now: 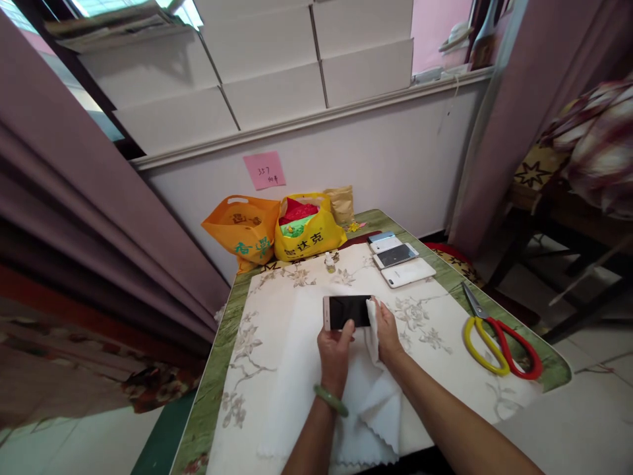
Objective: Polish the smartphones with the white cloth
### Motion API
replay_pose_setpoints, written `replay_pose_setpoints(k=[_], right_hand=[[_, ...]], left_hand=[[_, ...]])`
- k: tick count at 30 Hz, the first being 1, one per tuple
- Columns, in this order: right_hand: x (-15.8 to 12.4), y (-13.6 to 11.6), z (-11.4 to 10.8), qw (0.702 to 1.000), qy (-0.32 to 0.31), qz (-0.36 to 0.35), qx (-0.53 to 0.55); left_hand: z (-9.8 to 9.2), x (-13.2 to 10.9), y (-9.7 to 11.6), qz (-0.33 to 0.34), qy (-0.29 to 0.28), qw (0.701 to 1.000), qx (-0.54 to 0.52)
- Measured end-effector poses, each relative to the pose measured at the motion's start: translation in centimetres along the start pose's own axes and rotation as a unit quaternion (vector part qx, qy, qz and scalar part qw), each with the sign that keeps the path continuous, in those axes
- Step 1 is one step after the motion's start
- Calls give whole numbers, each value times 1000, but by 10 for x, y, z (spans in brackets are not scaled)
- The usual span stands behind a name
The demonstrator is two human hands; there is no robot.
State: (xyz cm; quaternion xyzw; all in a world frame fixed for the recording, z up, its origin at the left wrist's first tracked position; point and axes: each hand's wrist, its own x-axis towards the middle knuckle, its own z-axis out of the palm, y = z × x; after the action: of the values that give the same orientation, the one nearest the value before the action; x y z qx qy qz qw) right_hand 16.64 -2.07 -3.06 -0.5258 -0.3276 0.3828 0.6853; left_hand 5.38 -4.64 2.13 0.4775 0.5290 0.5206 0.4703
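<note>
Sideways above the middle of the table is a smartphone [350, 310] with a dark screen and a pale pinkish frame. My left hand [334, 353] grips its lower left part, thumb lying across the screen's bottom edge. A green bangle circles that wrist. At the phone's right end, my right hand [387, 330] is closed around a white cloth [372, 333] and presses it against the phone's edge. Below both hands a larger white cloth [301, 396] with a zigzag edge lies spread, one corner folded over.
Several phones [408, 272] lie at the back right. Large scissors [499, 343] with yellow and red handles rest near the right edge. A small bottle [330, 262] stands toward the back, before an orange bag [244, 231] and a yellow bag [309, 231] by the wall.
</note>
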Motion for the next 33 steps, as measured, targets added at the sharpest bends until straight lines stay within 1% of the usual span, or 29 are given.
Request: replay_pose_setpoints(k=[2,4,5,7,9,12,14,16,18,20,23,26,29,33], right_hand=[[0,-1,-1,1000,-21,2,16],[-1,-5,-1,999,-52,4,1],[-2,-7,-1,998,-67,6,-13],[-5,-12,-1,995,-90,4,-44],[-7,-16,-2,993,-105,-4,-61],[-10,-20,-4,987,-140,-23,-74],[-10,-22,-5,983,-162,-30,-81],[-10,-23,-5,982,-171,-27,-81],[-10,-23,-4,984,-164,-16,-72],[-9,-21,-3,988,-145,-7,-59],[-6,-18,-3,994,-107,5,-33],[-4,-16,-3,997,-79,18,-9],[-2,-16,-4,998,-53,17,8],[0,-17,-4,1000,-28,10,0]], left_hand=[[-18,-5,4,-39,-59,996,-46],[-36,-1,13,-87,-108,982,-130],[-45,3,18,-114,-140,973,-142],[-59,14,29,-150,-204,963,-94],[-68,25,39,-162,-253,953,-21],[-71,38,49,-133,-299,944,36],[-65,42,51,-134,-338,929,66],[-56,44,50,-135,-362,917,98],[-46,44,45,-116,-361,919,109],[-37,43,40,-94,-349,927,100],[-27,39,31,-73,-305,946,80],[-19,34,25,-79,-259,961,61],[-13,29,20,-90,-231,968,47],[-4,27,12,-76,-195,977,38]])
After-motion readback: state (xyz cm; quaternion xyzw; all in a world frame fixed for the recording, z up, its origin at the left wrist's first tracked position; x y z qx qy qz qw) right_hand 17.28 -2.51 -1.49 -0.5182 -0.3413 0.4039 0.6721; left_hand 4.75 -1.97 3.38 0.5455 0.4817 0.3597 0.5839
